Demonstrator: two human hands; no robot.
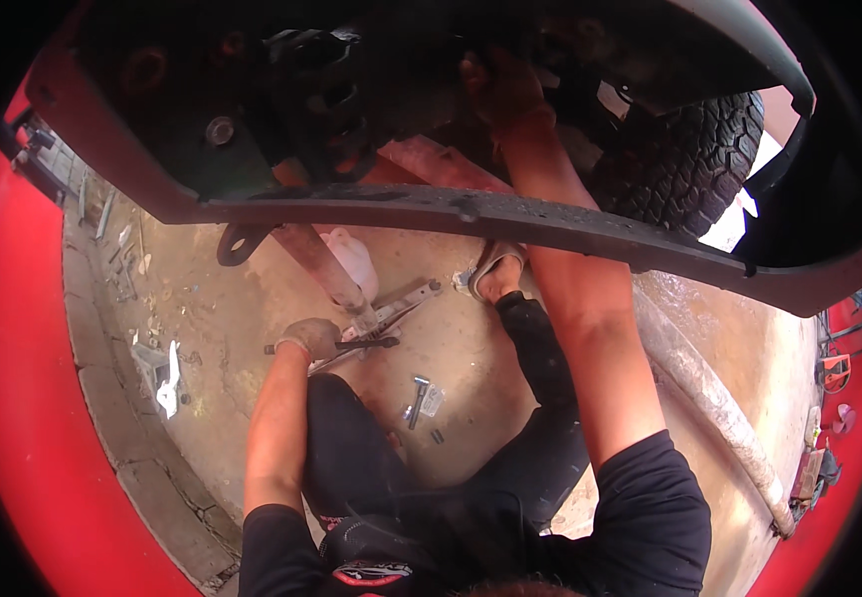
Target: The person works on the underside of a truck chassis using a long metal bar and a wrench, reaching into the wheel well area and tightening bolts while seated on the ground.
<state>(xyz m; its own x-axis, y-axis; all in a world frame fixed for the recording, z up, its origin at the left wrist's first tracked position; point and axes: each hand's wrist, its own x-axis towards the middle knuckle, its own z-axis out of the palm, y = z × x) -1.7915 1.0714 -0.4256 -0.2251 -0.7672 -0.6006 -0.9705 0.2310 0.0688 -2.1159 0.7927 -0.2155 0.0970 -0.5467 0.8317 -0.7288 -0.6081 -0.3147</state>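
Observation:
In my gloved left hand (313, 336), low over the floor by my knee, is a dark ratchet wrench (383, 342); my fingers are wrapped round its handle. My right hand (506, 88) reaches up past the bumper's lower edge (471, 210) into the dark underside of a vehicle. Shadow hides most of its fingers, and what they touch does not show. A short metal tool with a crosswise head (417, 401) lies on the floor between my legs. Beside it is a small dark cylinder (438, 436).
A knobbly tyre (704, 164) stands at the upper right. Behind the bumper, a slanting post (319, 264) meets a metal bar on the floor, near a whitish jug (353, 261). To my right lies a long pole (714, 398). Debris (165, 378) lies near the left kerb (117, 388).

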